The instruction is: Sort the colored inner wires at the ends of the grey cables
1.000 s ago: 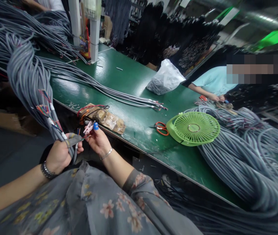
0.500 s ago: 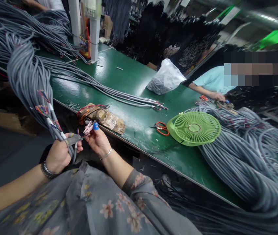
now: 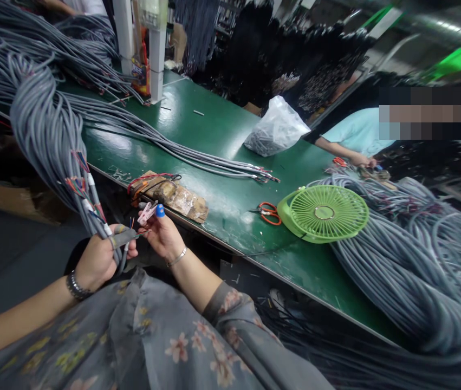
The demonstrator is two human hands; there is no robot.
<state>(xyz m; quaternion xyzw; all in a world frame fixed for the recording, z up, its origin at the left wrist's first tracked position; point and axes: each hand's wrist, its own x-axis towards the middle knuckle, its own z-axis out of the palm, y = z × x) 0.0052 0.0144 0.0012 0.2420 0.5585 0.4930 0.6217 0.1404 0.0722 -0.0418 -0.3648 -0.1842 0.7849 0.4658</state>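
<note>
Two hands: close together above the lap, just off the counter's (image 3: 214,130) near edge.
Left hand (image 3: 100,254): grip closed around grey cables (image 3: 45,124).
Right hand (image 3: 165,235): fingers curled in beside a pink clip (image 3: 145,214), blue cover (image 3: 160,210) on thumb; impossible to tell whether grip is on the clip.
Coloured wires (image 3: 131,222): poking up between both hands.
Step in hand: seemingly working at one cable's wire ends.
Next move: probably calling for a steady left hold, light right fingertips.
Taped block (image 3: 181,199): along counter edge, just beyond right hand.
Scissors (image 3: 261,208): just beside green fan (image 3: 324,212).
Plastic bag (image 3: 276,130): farther back.
Co-worker (image 3: 352,129): across the counter, hands together.
</note>
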